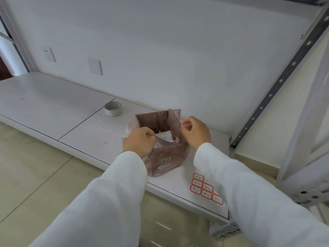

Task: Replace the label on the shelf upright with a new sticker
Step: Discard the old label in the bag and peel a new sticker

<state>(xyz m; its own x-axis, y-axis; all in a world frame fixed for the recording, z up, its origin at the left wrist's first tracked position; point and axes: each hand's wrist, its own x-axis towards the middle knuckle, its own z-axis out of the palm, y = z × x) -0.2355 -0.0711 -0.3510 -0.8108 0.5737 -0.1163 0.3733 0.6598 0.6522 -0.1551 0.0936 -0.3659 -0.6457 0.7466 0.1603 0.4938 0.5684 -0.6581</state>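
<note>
A small brown box lined with a thin pinkish plastic bag (165, 155) stands on the white shelf board (85, 129). My left hand (139, 142) pinches the near edge of the bag. My right hand (195, 131) pinches the bag's right edge beside the raised flap. A white red-edged label scrap (163, 137) lies inside the opening. A sheet of red-bordered stickers (204, 188) with handwritten numbers lies on the shelf near the front edge, partly under my right sleeve. The grey perforated shelf upright (284, 73) rises at the right.
A roll of white tape (113, 108) sits on the shelf behind and left of the box. Small dark crumbs dot the board. The wall behind carries a socket (48, 53) and a blank plate (95, 65). A tiled floor lies below the shelf.
</note>
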